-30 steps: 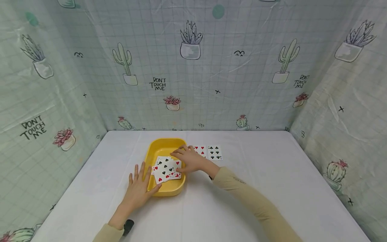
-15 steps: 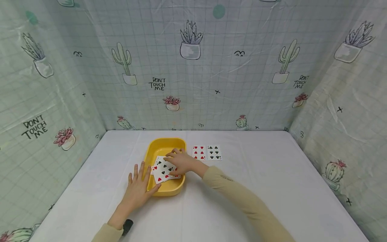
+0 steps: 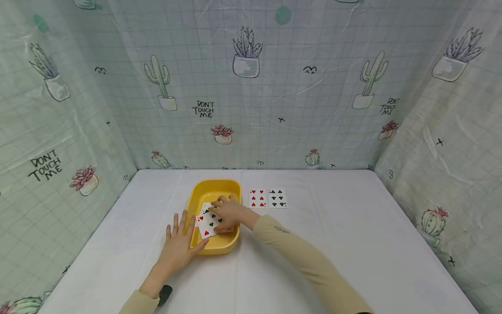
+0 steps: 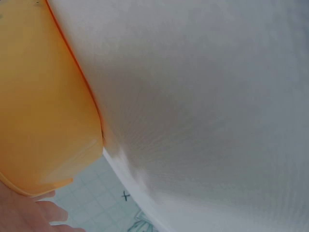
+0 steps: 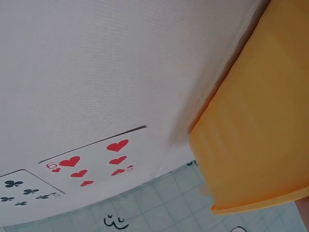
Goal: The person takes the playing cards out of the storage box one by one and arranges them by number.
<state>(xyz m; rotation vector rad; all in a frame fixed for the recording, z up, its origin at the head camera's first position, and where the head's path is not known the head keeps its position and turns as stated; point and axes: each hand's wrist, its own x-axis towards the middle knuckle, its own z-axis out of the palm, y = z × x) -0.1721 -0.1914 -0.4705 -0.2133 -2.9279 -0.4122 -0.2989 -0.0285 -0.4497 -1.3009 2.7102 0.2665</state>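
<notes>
A yellow plastic tray (image 3: 213, 185) stands left of centre on the white table. Inside it lies a loose, overlapping pile of playing cards (image 3: 205, 223), face up, with a spade card uppermost. My left hand (image 3: 177, 246) rests spread at the tray's near left rim, fingers straight; its fingertips (image 4: 50, 211) show below the tray wall in the left wrist view. My right hand (image 3: 230, 213) reaches over the right rim, with fingers spread and slightly bent over the pile. It hides the pile's right side. In the right wrist view, the tray wall (image 5: 256, 125) hides most of that hand.
Right of the tray, a six of hearts (image 3: 257, 199) and a six of clubs (image 3: 277, 199) lie face up, side by side. A printed cloth backdrop (image 3: 251, 109) rises behind the white tabletop (image 3: 333, 226) and along both sides.
My right hand has moved left from above the tray's right rim onto the card pile, uncovering the six of hearts. My left hand and the tray have stayed put.
</notes>
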